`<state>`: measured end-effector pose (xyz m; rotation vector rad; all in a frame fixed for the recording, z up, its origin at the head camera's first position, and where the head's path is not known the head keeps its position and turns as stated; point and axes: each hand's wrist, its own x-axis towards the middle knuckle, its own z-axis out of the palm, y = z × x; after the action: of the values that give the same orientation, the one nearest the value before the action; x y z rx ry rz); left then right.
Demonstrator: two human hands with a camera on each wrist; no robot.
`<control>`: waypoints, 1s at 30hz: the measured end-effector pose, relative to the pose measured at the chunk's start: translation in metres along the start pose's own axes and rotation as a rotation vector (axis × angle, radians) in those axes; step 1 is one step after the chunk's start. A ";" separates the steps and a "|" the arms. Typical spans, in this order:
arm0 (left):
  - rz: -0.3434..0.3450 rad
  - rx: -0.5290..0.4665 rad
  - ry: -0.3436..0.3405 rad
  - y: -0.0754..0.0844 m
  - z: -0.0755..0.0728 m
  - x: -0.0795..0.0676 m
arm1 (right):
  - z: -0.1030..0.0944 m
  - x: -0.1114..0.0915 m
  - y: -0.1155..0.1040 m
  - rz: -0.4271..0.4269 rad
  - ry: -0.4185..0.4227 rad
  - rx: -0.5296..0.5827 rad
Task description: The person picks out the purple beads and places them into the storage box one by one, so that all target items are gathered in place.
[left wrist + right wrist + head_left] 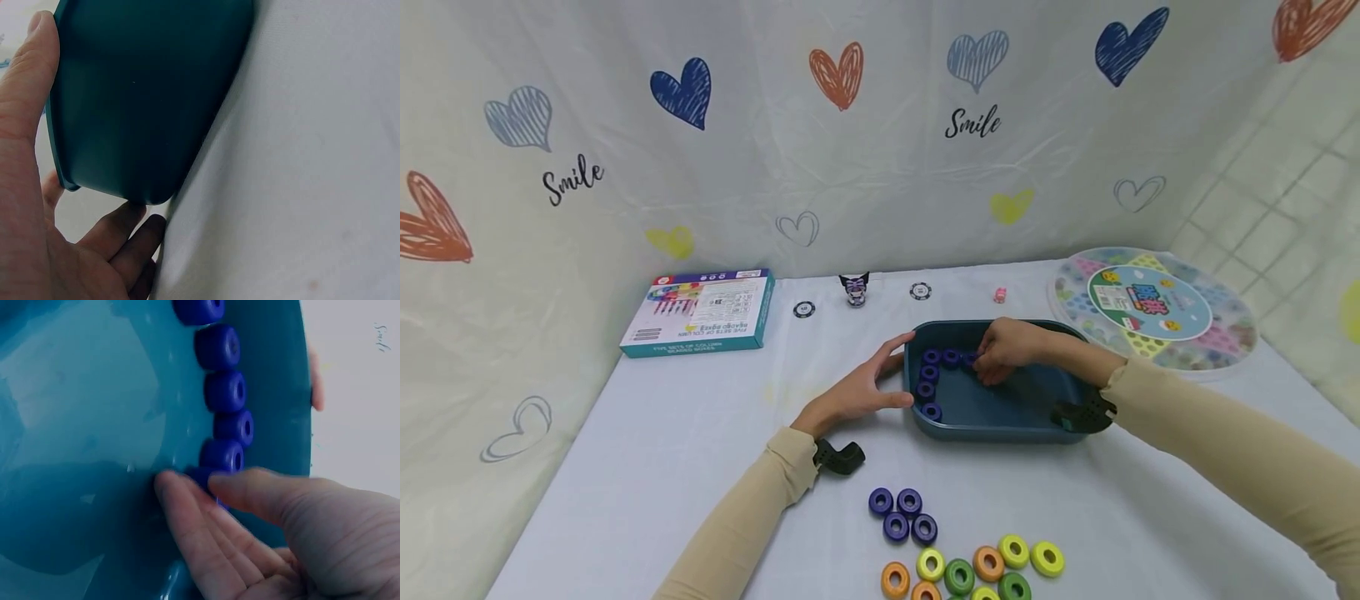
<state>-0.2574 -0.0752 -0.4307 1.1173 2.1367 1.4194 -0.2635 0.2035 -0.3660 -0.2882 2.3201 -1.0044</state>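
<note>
A dark teal plastic bin (pixel 1000 433) stands on the table. My left hand (pixel 859 390) holds its left end. In the left wrist view the thumb lies along one side of the bin wall (pixel 144 94), with the fingers curved at another side. My right hand (pixel 1007 350) is inside the bin, pinching a purple ring-shaped bead (pixel 201 476) between thumb and fingertips; the fingers partly hide it. Other purple beads (pixel 225 390) form a row along the wall. In the head view, the purple beads (pixel 928 373) run down the left side and along the back.
Loose purple beads (pixel 897 527) lie on the white table in front of the bin, with orange, yellow and green beads (pixel 959 577) nearer the edge. A boxed bead set (pixel 700 312) is at back left, a round game board (pixel 1150 304) at back right. Small figures (pixel 854 290) stand behind.
</note>
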 end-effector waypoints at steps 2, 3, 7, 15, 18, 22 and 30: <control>-0.001 0.009 0.011 -0.008 0.002 0.001 | 0.001 0.000 0.001 0.010 0.015 -0.001; -0.003 0.012 0.015 -0.010 0.003 0.002 | 0.001 0.000 0.001 0.017 0.023 -0.001; -0.010 0.009 0.023 -0.014 0.004 0.002 | 0.002 -0.003 0.001 0.035 0.038 0.010; -0.037 0.004 0.024 -0.013 0.003 0.004 | 0.001 -0.013 -0.007 0.039 0.028 0.060; -0.038 0.002 0.019 -0.013 0.004 0.004 | 0.004 -0.020 -0.012 -0.003 0.073 -0.058; -0.040 0.003 0.017 -0.012 0.004 0.004 | 0.019 -0.036 -0.025 -0.122 0.215 -0.316; -0.038 0.011 0.026 -0.010 0.001 0.003 | 0.076 -0.075 -0.061 -0.434 0.373 -0.473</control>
<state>-0.2624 -0.0742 -0.4395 1.0618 2.1744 1.4151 -0.1601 0.1465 -0.3307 -0.8891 2.9025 -0.7248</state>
